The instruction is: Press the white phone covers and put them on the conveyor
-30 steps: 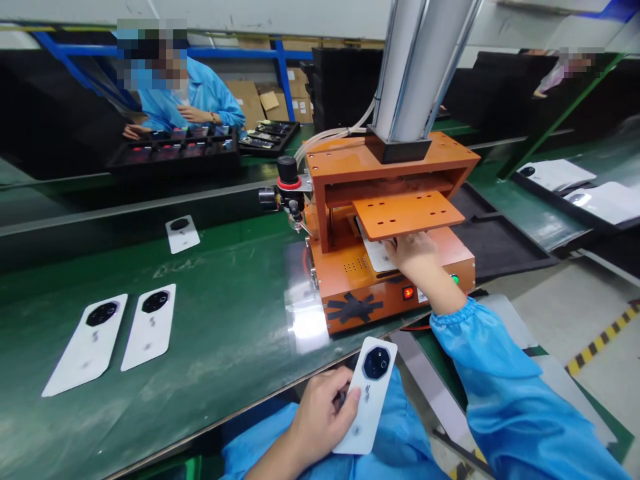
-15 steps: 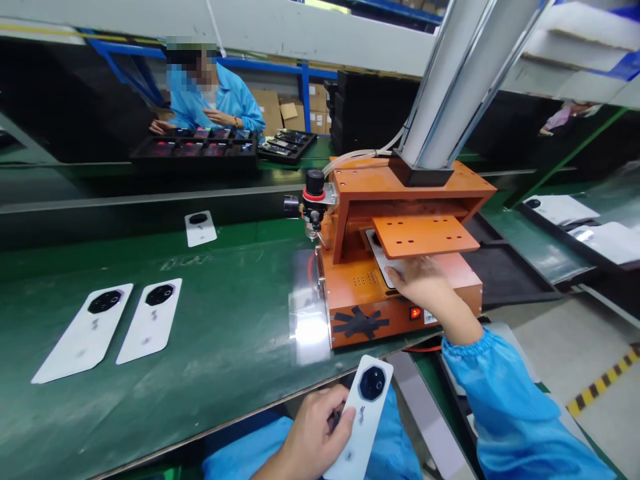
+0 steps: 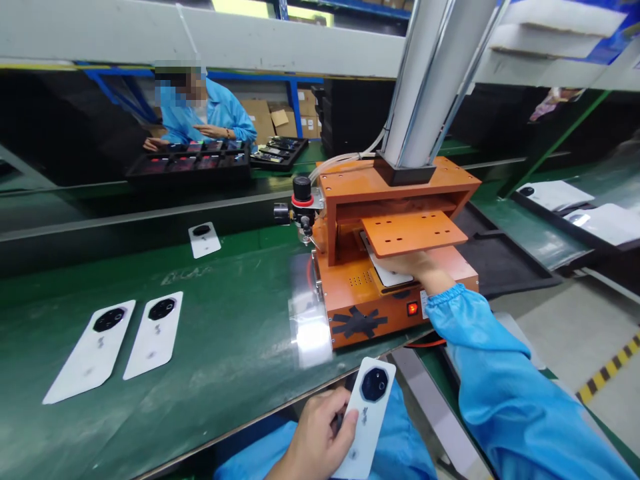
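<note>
At the bench's front edge, my left hand (image 3: 320, 430) is closed on a white phone (image 3: 369, 413), its back facing up with a black eight-sided camera block near the top. Under the raised orange plate (image 3: 413, 233) of a press machine (image 3: 345, 320), my right hand (image 3: 410, 263) reaches in over another white phone (image 3: 393, 275) lying on the press bed. The plate hides most of that hand's fingers, so whether it grips the phone does not show. Two white phones (image 3: 93, 353) (image 3: 155, 333) lie face down on the green bench at left.
One more phone (image 3: 204, 240) lies farther back on the bench. A pressure regulator (image 3: 303, 203) juts from the press's left side. Black trays (image 3: 515, 263) stand at right, some with white panels (image 3: 555, 195). Across the bench a person in blue (image 3: 210, 110) sits behind a tray (image 3: 187, 170).
My right hand has gone deeper under the press plate, its sleeve following. The left hand keeps its hold on the phone. The view has shifted slightly.
</note>
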`<state>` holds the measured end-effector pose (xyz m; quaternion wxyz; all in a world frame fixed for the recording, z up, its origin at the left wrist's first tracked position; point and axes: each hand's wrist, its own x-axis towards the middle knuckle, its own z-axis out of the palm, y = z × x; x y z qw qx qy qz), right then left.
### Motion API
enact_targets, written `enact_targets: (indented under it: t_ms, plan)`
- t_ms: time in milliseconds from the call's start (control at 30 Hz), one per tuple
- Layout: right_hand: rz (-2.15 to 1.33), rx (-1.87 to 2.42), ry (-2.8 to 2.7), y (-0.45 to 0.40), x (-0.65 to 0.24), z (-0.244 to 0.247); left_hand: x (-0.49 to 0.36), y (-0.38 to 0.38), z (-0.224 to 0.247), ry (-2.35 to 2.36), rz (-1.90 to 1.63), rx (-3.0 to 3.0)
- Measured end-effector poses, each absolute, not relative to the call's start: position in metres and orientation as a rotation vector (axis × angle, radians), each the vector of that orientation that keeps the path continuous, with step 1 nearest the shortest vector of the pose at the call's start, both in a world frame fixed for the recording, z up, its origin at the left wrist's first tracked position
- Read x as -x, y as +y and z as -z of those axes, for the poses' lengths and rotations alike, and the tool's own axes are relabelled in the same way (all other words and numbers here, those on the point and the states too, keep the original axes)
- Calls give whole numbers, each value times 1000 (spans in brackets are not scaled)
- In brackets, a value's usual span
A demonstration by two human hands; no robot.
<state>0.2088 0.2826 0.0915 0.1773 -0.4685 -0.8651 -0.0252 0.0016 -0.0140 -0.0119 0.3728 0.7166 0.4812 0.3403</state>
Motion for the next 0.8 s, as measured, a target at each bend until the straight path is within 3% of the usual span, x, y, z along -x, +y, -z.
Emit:
enact_targets:
  t_ms: [267, 400, 600, 800]
  plan:
    - [60, 1354, -2514, 272, -219, -98, -14, 10, -11, 1105, -980, -2079]
    - [79, 1313, -2175, 222, -258, -100, -15, 22, -18, 1099, -1024, -2236]
    - [149, 1441, -1526, 130, -318, -25, -19, 37, -14, 1288, -884, -2504]
    - [306, 1563, -1631, 105, -338, 21, -22, 37, -5, 1356, -738, -2615]
